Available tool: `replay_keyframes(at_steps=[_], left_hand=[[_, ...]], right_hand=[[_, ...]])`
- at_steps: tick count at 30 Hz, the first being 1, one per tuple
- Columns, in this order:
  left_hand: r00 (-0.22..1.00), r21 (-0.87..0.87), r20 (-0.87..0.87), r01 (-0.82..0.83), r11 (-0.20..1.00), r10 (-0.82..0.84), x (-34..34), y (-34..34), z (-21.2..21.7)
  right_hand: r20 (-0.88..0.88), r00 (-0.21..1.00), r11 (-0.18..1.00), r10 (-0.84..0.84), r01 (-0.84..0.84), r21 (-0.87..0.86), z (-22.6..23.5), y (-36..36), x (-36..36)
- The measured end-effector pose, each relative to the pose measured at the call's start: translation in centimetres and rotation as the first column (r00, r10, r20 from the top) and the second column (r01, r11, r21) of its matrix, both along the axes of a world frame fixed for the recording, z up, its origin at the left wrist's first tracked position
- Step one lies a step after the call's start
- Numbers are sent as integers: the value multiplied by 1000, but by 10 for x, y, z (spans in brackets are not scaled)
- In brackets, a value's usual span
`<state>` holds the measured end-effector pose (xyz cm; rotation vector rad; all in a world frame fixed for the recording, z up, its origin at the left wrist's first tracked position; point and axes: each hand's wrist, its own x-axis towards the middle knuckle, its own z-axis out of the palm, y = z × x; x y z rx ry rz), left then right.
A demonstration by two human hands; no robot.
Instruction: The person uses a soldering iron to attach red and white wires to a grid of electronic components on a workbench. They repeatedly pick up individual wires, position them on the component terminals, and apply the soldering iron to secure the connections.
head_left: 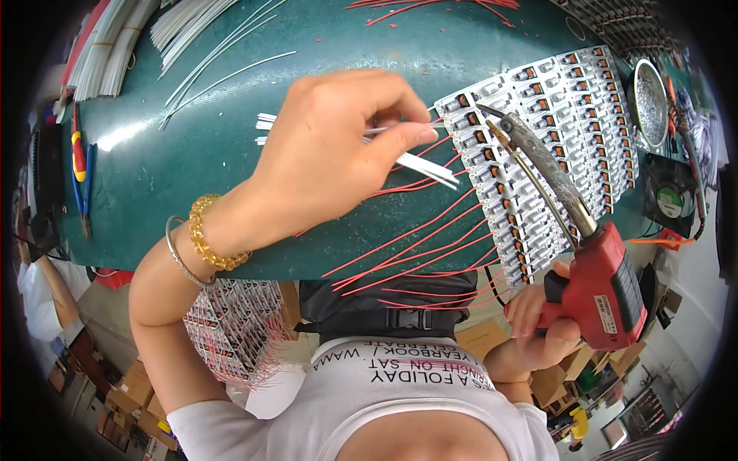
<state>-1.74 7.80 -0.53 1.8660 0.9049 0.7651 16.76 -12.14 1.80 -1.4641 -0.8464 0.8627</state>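
Note:
My left hand [327, 142] is closed on a small bunch of white wires [430, 169]. Between its thumb and forefinger, one thin wire reaches toward the top left corner of a panel of small circuit boards [550, 123]. Red wires [411, 247] trail left from the panel's left edge, some over the table's front edge. My right hand [542, 323] grips a red soldering gun [607, 292] with its fingers around the handle. The gun's long metal nozzle and tip [503, 127] reach over the panel's upper left part; I cannot tell whether the tip touches it.
White wires [115, 46] lie in bundles at the far left, near a tool with a red and yellow handle [78, 157]. At the right are a metal bowl [649, 104] and a small black fan [667, 192]. Wired boards [238, 323] sit below the green table's edge [184, 265].

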Motion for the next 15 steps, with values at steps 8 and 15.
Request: replay_keyframes(at_steps=[8, 15], left_hand=[[991, 200, -120, -29, 979, 53, 6, -9, -3], [984, 265, -162, -25, 964, 70, 5, -10, -5]], right_hand=[[46, 998, 998, 31, -28, -60, 4, -3, 0], [6, 988, 988, 153, -153, -7, -2, -4, 11]])
